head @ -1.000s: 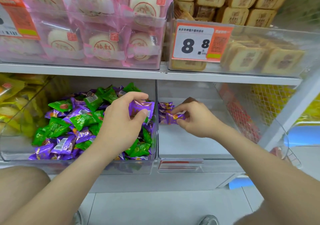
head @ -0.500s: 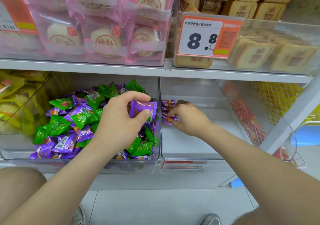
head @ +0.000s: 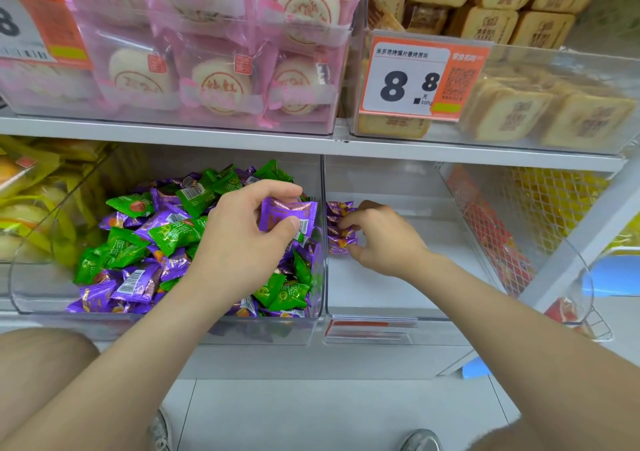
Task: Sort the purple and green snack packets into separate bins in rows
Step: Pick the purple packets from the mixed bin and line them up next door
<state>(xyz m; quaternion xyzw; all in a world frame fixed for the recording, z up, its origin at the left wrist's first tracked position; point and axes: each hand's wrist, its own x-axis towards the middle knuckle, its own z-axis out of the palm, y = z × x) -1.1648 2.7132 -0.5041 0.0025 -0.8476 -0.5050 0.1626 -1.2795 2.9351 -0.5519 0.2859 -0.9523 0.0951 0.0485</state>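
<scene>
Sorting station, lower shelf, two clear bins side by side.

Left bin (head: 166, 327): holds mixed pile (head: 145, 242) of green and purple snack packets, heaped loosely, several with the barcode side up.

Left hand (head: 239, 242): above the right part of the pile, thumb and curled fingers pinching one purple packet (head: 289, 216). Packet is lifted off the heap, near the wall shared with the next bin, flat face toward the camera.

Right bin (head: 398, 287): floor mostly bare. Purple row (head: 339, 230) of a few packets lies against its left wall, running front to back.

Right hand (head: 386, 239): inside the right bin, fingers curled. Forefinger and thumb grip the near end of the purple row, thumb at the nearest packet.

Upper shelf: pink-wrapped round cakes (head: 221, 83) at left, tan square pastries (head: 512, 111) at right, price tag (head: 415, 79) reading 8.8 on that bin's front.
</scene>
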